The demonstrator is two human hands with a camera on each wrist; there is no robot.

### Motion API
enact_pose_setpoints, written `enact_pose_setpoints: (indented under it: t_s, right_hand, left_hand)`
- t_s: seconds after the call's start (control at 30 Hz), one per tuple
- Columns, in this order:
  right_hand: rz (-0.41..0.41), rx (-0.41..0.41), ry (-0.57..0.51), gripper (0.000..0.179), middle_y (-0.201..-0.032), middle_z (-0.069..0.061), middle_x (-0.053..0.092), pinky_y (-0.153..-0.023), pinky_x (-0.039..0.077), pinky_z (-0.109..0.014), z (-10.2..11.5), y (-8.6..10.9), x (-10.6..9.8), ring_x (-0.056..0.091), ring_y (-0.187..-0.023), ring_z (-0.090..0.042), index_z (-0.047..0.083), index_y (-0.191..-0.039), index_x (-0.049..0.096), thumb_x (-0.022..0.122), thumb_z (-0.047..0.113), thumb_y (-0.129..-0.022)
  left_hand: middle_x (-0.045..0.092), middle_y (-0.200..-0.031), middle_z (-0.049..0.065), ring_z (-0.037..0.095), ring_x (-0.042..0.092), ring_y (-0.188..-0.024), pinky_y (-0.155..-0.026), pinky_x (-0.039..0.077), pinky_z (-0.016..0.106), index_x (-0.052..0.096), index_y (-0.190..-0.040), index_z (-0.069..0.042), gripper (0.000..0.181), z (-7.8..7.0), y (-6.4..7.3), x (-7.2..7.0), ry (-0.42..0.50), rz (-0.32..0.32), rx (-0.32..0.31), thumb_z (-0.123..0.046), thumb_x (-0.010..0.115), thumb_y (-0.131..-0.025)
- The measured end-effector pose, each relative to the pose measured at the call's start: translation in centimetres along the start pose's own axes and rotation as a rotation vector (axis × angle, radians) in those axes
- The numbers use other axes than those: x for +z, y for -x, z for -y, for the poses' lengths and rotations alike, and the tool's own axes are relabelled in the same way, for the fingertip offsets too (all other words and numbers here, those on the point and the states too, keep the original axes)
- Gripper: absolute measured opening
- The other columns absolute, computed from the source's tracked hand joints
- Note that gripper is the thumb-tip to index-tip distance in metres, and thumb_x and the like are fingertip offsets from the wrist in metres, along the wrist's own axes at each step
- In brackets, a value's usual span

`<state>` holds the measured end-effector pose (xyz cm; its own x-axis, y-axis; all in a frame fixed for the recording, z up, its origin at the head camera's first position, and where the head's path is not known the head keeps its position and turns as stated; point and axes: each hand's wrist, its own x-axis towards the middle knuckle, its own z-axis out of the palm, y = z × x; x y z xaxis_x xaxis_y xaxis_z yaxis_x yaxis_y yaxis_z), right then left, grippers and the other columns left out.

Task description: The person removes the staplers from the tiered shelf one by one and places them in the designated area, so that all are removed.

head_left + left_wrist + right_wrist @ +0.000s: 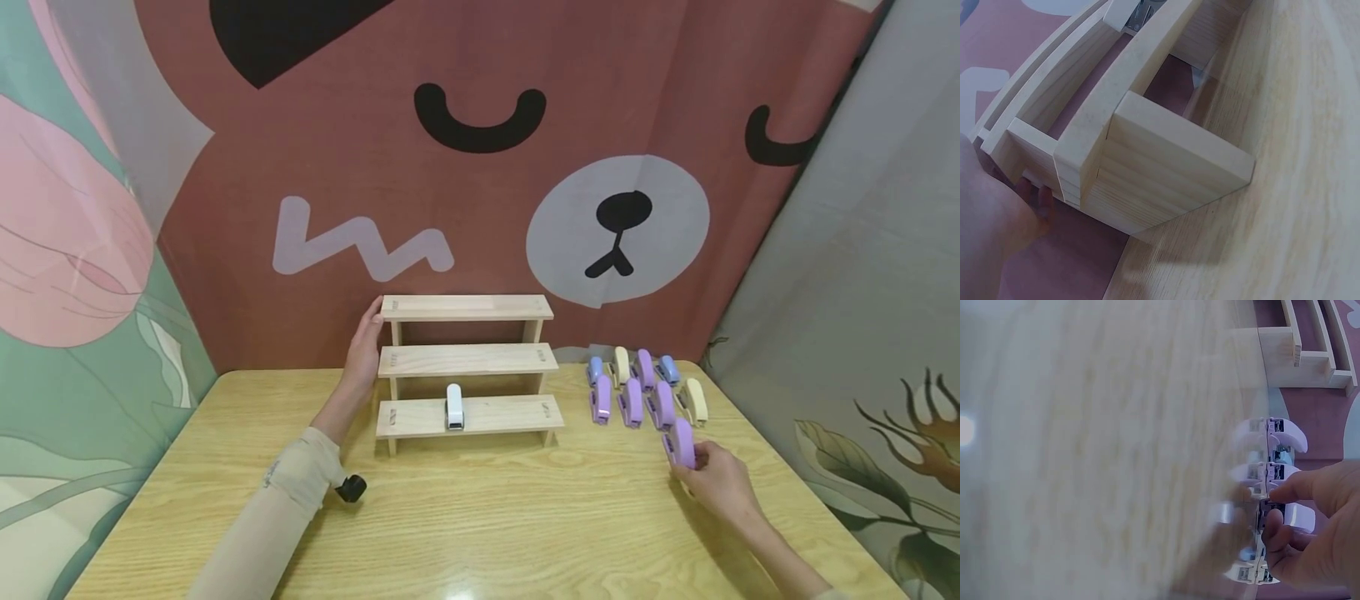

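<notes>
My left hand [363,354] grips the left end of a three-tier wooden rack [468,358]; in the left wrist view its fingertips bend round an upper side panel, the thumb hidden. On the lowest tier stands a white stapler [454,407], right of that hand. My right hand [722,483] pinches a small purple stapler [681,442] between thumb and fingers, at the near side of a cluster of staplers. Close to it are another purple stapler [662,407] and a cream stapler [693,402]. In the right wrist view the fingers partly cover the held stapler [1302,517].
Further back in the cluster are a blue stapler [667,369], a second cream stapler [620,367] and more purple ones. The wood-grain table [480,517] meets a printed bear curtain [480,208] behind the rack. A grey curtain [840,275] hangs along the right edge.
</notes>
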<state>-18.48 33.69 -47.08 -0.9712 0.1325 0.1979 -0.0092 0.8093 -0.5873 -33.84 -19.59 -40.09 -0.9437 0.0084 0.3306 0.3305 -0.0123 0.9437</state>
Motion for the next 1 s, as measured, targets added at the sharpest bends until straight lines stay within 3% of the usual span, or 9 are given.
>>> enact_pose_setpoints:
  t_s: [0.43,0.7,1.0]
  right_hand:
    - [0.046,0.004,0.038,0.052,-0.09,-0.021,0.068,-0.059,0.051,-0.035,0.7,0.0,-0.8,0.062,-0.073,-0.026,-0.023,-0.117,0.055,0.077,0.012,-0.084]
    - [0.001,-0.03,0.044,0.06,-0.102,-0.033,0.063,-0.066,0.054,-0.046,2.1,0.1,-1.8,0.064,-0.085,-0.039,-0.023,-0.127,0.051,0.075,0.015,-0.088]
    - [-0.055,-0.044,-0.023,0.051,-0.111,-0.03,0.063,-0.056,0.054,-0.034,4.8,0.9,-2.4,0.068,-0.083,-0.032,-0.015,-0.131,0.053,0.068,0.02,-0.097]
  left_hand:
    - [0.023,-0.166,-0.003,0.022,0.01,-0.152,-0.12,0.008,0.051,0.026,-0.164,-0.022,0.052,0.1,-0.1,-0.1,-0.002,0.002,-0.01,-0.032,0.033,-0.113]
    - [0.024,-0.165,-0.012,0.016,0.01,-0.151,-0.12,0.006,0.051,0.029,-0.161,-0.037,0.053,3.4,-1.8,-0.9,0.004,-0.02,0.005,-0.048,0.035,-0.11]
    - [0.025,-0.164,-0.013,0.018,0.011,-0.152,-0.12,0.006,0.053,0.031,-0.16,-0.039,0.053,3.5,-1.8,-0.7,-0.009,-0.025,0.009,-0.05,0.037,-0.109]
